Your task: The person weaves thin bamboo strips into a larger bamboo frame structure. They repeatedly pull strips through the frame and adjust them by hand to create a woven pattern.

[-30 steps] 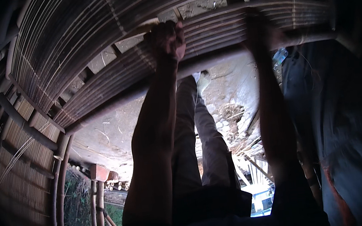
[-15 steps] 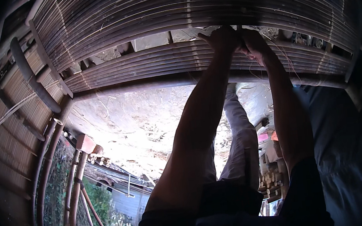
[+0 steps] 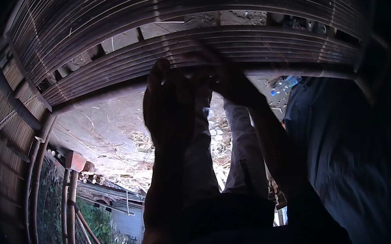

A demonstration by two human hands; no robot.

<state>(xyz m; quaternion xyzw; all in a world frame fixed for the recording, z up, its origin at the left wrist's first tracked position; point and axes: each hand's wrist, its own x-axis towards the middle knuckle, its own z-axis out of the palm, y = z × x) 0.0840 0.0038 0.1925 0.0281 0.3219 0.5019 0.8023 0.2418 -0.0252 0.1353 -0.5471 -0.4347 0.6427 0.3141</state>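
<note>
Both hands show as dark shapes in front of the front strip of a slatted bamboo bench [image 3: 118, 80]. My left hand [image 3: 168, 93] is closed, its fingers curled and its knuckles up; whatever it may hold is lost in shadow. Close to its right side is my right hand [image 3: 229, 77], blurred, with some fingers reaching up and left over the slats. Too dark to make out is anything between the two hands. Behind the strip runs a gap, then the wider slatted part [image 3: 182, 3] of the bench.
A bamboo side panel with a curved pole [image 3: 19, 101] stands at the left. Straw litters the ground [image 3: 109, 127] below. On the right, a person's dark-clothed leg [image 3: 342, 144] is close beside me, near a clear plastic bottle [image 3: 287, 84]. Cut bamboo ends [image 3: 91, 178] lie at lower left.
Both hands have come away from the gap between the slatted parts, down toward me and to the left. They have parted slightly. The view has shifted right, bringing the bottle into sight.
</note>
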